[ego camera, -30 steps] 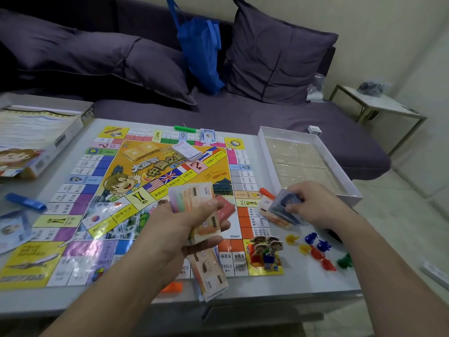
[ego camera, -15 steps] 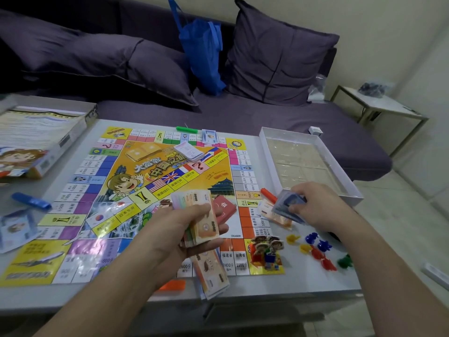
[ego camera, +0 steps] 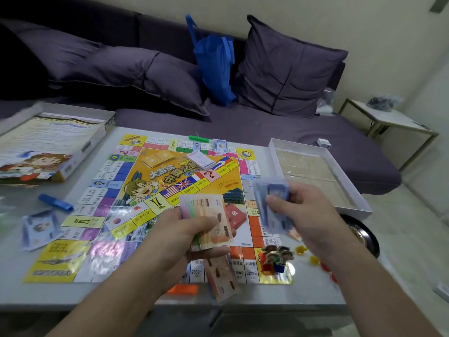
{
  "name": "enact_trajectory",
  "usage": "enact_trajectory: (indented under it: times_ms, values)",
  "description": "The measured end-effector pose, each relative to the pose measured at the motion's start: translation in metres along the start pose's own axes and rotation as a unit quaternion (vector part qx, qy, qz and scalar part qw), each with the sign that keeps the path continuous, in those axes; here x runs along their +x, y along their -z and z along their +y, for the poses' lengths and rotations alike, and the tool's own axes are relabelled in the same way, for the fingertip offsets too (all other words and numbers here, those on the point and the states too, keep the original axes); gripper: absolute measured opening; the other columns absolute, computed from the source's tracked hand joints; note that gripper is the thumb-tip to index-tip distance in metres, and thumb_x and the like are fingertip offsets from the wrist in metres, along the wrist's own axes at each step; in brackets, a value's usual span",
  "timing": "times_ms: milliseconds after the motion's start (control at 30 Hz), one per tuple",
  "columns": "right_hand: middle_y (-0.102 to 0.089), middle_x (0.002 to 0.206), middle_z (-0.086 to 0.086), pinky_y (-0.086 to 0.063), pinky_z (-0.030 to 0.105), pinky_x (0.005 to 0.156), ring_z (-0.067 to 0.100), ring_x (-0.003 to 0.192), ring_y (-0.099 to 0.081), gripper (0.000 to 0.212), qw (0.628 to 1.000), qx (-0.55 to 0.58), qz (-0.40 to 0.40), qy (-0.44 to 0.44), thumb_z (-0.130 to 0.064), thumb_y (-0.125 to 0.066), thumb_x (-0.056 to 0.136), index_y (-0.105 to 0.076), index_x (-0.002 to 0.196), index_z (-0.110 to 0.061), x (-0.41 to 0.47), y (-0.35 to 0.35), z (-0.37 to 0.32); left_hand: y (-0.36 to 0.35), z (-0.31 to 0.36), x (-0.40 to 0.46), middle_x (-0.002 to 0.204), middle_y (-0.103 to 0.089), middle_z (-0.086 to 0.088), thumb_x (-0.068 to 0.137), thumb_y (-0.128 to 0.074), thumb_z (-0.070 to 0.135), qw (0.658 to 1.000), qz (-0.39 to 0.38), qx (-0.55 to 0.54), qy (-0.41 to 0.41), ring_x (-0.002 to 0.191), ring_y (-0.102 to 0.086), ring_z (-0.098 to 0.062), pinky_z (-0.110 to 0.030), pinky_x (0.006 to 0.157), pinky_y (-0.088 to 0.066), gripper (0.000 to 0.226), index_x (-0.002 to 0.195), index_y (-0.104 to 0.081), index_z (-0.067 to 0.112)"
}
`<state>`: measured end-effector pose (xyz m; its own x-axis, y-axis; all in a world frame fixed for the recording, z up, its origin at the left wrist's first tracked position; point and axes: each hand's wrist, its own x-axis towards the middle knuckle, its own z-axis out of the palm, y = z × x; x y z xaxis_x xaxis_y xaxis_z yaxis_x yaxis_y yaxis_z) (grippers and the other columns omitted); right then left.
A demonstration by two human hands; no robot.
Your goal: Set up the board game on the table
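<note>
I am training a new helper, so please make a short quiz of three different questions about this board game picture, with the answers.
1. True or false: the left hand holds a fan of orange notes.
2. What does the right hand grip? A) the green stick B) blue notes C) a pawn
3. Fill in: the white tray lies to the ______ of the board, seen from the person.

Key
1. True: its thumb lies across the notes, above the board.
2. B: it holds the blue notes; the green stick lies at the board's far edge and the pawns stand on the near right corner.
3. right
</note>
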<state>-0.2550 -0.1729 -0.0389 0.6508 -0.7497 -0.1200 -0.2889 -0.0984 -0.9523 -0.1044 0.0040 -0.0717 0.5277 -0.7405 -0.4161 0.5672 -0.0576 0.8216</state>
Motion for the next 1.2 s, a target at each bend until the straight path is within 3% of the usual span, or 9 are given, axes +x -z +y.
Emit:
enact_trajectory:
  times_ms: [100,267,367,567,833,1000,1200]
  values:
    - [-0.08,0.094,0.007,-0.063,0.039,0.078,0.023,0.088,-0.077,0.011,0.999,0.035,-0.03,-0.01,-0.012,-0.07,0.096,-0.078,0.103,-0.012,-0.008,-0.035,-0.001,0.002,0.002,-0.003,0.099,-0.079,-0.021,0.09,-0.072,-0.003,1.0,0.0,-0.002,-0.019,0.087,-0.079,-0.036,-0.041,0.053,-0.064,0.024,0.113,-0.067,-0.005]
    - [-0.08,0.092,-0.005,-0.065,0.035,0.074,0.011,0.085,-0.077,0.009,1.0,0.004,-0.019,0.001,-0.021,-0.073,0.097,-0.078,0.1,-0.027,-0.014,-0.071,0.003,0.009,0.005,-0.006,0.097,-0.079,-0.019,0.084,-0.078,0.003,0.999,0.012,-0.011,-0.034,0.085,-0.079,-0.036,-0.04,0.053,-0.065,0.029,0.111,-0.071,0.002]
    - [-0.08,0.091,-0.005,-0.066,0.042,0.078,0.014,0.086,-0.078,0.012,1.0,-0.002,-0.013,0.016,-0.017,-0.073,0.098,-0.079,0.098,-0.028,-0.014,-0.077,0.001,0.013,0.008,-0.008,0.097,-0.079,-0.021,0.081,-0.081,0.008,0.999,0.011,-0.02,-0.023,0.084,-0.079,-0.037,-0.04,0.054,-0.065,0.034,0.112,-0.07,0.003]
    - [-0.081,0.089,-0.003,-0.064,0.053,0.082,0.02,0.086,-0.077,0.014,0.999,-0.022,0.015,0.028,-0.016,-0.075,0.096,-0.08,0.096,-0.029,-0.009,-0.08,-0.004,0.023,0.016,-0.011,0.097,-0.079,-0.022,0.093,-0.071,0.004,0.999,0.008,-0.036,-0.018,0.088,-0.079,-0.036,-0.047,0.061,-0.066,0.023,0.115,-0.066,-0.001]
    - [-0.079,0.084,-0.002,-0.063,0.053,0.079,0.021,0.082,-0.076,0.014,0.995,-0.074,0.011,0.069,-0.017,-0.077,0.094,-0.08,0.088,-0.03,-0.008,-0.089,-0.007,0.029,0.01,-0.006,0.096,-0.08,-0.017,0.083,-0.082,0.008,0.998,0.04,-0.028,-0.039,0.085,-0.08,-0.032,-0.042,0.055,-0.065,0.031,0.112,-0.07,0.004]
    - [-0.077,0.084,0.001,-0.065,0.047,0.075,0.021,0.081,-0.074,0.007,0.992,-0.093,0.014,0.084,-0.022,-0.076,0.095,-0.08,0.09,-0.025,-0.007,-0.091,-0.005,0.029,0.009,-0.002,0.094,-0.08,-0.017,0.081,-0.082,0.008,0.996,0.052,-0.053,-0.042,0.082,-0.08,-0.031,-0.042,0.056,-0.065,0.032,0.11,-0.07,0.003]
    - [-0.079,0.085,-0.003,-0.062,0.024,0.062,0.014,0.081,-0.075,0.016,0.999,-0.009,-0.011,0.045,-0.015,-0.074,0.096,-0.08,0.094,-0.029,-0.009,-0.086,-0.008,0.028,0.011,0.003,0.092,-0.08,-0.015,0.082,-0.081,0.005,0.991,0.076,-0.092,-0.054,0.079,-0.08,-0.03,-0.043,0.061,-0.066,0.028,0.108,-0.068,0.006]
